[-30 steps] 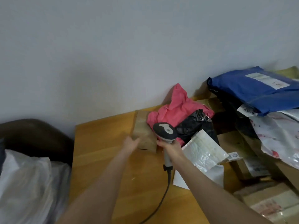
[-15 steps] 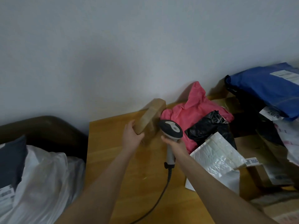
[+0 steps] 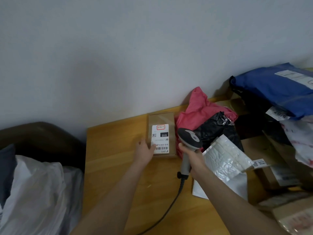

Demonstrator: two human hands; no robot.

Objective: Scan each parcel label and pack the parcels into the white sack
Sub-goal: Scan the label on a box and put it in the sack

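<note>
A small brown cardboard box lies flat on the wooden table, its white shipping label facing up. My left hand rests at the box's near left corner, fingers spread, thumb on the label's edge. My right hand grips the handle of a grey corded barcode scanner, whose head hangs just right of the box. The white sack sits at the lower left, beside the table.
Right of the box lie a pink bag, a black bag and a white bubble mailer. A blue parcel, white bags and cardboard boxes are piled at the right. A dark chair back stands behind the sack.
The box was label-down, then tipped up on edge in my left hand; now it lies flat with the label up. The scanner stayed beside it.
</note>
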